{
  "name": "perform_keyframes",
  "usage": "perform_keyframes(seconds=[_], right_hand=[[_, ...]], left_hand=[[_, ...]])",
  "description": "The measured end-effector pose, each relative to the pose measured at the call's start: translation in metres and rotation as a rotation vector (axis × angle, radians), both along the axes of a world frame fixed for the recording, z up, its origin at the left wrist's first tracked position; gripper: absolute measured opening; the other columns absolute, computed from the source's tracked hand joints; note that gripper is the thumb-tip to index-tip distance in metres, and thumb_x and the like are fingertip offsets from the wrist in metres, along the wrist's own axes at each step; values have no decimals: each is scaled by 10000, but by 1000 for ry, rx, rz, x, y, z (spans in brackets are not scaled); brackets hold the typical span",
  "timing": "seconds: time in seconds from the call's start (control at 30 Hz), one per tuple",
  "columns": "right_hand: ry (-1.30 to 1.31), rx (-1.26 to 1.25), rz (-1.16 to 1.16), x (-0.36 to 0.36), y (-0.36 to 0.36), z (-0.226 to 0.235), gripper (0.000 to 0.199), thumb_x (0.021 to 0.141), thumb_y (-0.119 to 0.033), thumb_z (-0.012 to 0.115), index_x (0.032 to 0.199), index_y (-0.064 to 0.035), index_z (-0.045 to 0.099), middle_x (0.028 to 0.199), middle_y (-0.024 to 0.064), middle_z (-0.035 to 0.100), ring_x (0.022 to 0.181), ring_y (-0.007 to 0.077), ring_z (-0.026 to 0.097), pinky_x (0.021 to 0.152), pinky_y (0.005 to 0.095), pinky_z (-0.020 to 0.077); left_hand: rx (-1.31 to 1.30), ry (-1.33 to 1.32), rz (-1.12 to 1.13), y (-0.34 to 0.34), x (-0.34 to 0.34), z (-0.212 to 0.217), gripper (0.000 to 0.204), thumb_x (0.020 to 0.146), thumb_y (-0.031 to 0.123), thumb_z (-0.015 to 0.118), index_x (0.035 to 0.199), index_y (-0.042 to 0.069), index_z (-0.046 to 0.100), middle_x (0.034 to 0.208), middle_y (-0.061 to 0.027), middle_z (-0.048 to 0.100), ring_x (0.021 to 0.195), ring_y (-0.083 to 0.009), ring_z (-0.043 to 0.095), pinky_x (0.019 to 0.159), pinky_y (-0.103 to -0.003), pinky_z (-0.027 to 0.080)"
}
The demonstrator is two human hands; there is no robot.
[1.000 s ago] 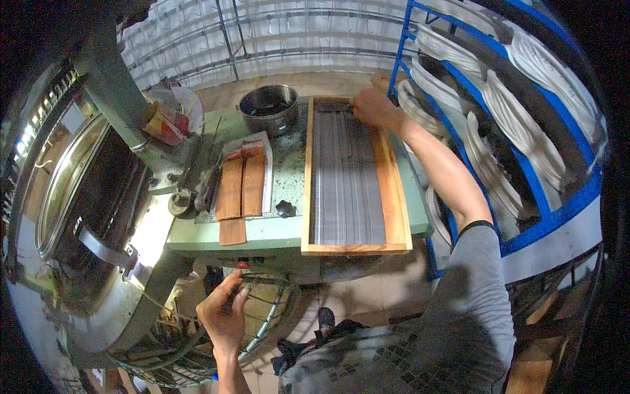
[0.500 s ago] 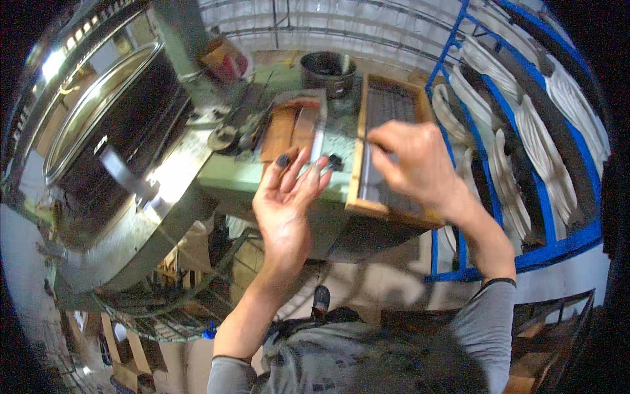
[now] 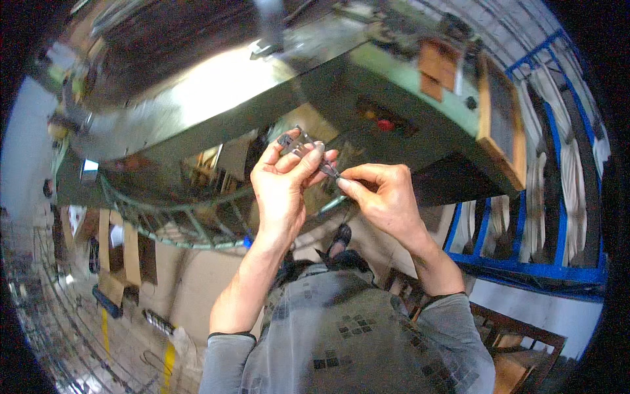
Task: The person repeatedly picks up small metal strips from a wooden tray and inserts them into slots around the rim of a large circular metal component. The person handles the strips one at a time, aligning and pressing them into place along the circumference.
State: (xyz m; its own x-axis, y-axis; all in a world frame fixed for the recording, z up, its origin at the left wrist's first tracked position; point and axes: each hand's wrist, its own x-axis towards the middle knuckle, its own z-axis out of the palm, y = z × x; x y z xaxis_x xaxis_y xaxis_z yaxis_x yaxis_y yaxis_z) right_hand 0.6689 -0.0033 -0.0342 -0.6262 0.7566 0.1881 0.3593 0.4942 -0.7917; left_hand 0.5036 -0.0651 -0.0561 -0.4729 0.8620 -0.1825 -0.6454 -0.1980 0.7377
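Both of my hands meet in front of the machine's green edge. A thin, dark metal piece (image 3: 330, 170) runs between them, too small and blurred to tell its exact kind. My left hand (image 3: 279, 197), palm up, pinches it with the thumb against the fingers; a dark cap covers one fingertip. From the right, my right hand (image 3: 388, 200) grips the piece's lower end between thumb and forefinger. To the right, a shallow wood-framed box (image 3: 484, 125) holds a dark, finely lined filling; neither hand touches it.
Brown flat pieces (image 3: 438, 65) lie on the green machine table (image 3: 410, 85) beside the box. A bright metal rim (image 3: 223, 85) curves along the upper left. A blue rack (image 3: 525, 268) with pale hanging fabric stands at right. Below the machine are a curved railing (image 3: 190, 220) and a red knob (image 3: 384, 125).
My view has swung left, so the box and rack sit farther right. My right hand has left the box and come to my left hand, which has closed from its open-palmed pose.
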Motion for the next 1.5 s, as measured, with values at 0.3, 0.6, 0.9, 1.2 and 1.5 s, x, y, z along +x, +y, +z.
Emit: perform_keyframes(seconds=[0.3,0.6,0.9,1.2,1.5], right_hand=[[-89,-422,73,-87,-71,-37,123,887,-62,732,929,51,751,808,66,735,758,98,659,692,250,528],[-11,-943,178,-122,-74,-46,150,909,-47,717,1015,58,722,809,108,736,712,128,705,613,246,556],[64,-812,265,-154,-72,-58,176,874,-159,758,918,11,772,749,81,751,667,111,701,600,265,547],[184,-731,185,-255,-93,-37,236,871,-80,751,1046,76,718,902,82,745,823,116,682,752,263,564],[277,-920,58,-425,-161,-66,234,858,-134,769,1017,36,739,967,75,742,861,134,664,778,290,529]], left_hand=[[-178,32,-69,-106,-94,-32,478,896,-45,696,1322,-24,479,1017,-183,708,907,-312,738,810,-383,649],[-166,58,58,-113,-114,-29,461,906,-42,684,1326,-26,493,1097,-215,706,963,-298,731,826,-398,641],[-227,241,-65,-109,-129,-22,488,927,-45,638,1383,-8,466,1176,-219,686,993,-260,720,860,-365,608],[-367,115,-343,-166,-241,-19,244,916,26,698,1140,-16,608,1038,-168,739,904,-238,746,764,-321,617],[-425,68,-385,-232,-401,-36,267,879,-43,707,1131,-1,631,1001,-135,750,830,-233,751,695,-292,605]])
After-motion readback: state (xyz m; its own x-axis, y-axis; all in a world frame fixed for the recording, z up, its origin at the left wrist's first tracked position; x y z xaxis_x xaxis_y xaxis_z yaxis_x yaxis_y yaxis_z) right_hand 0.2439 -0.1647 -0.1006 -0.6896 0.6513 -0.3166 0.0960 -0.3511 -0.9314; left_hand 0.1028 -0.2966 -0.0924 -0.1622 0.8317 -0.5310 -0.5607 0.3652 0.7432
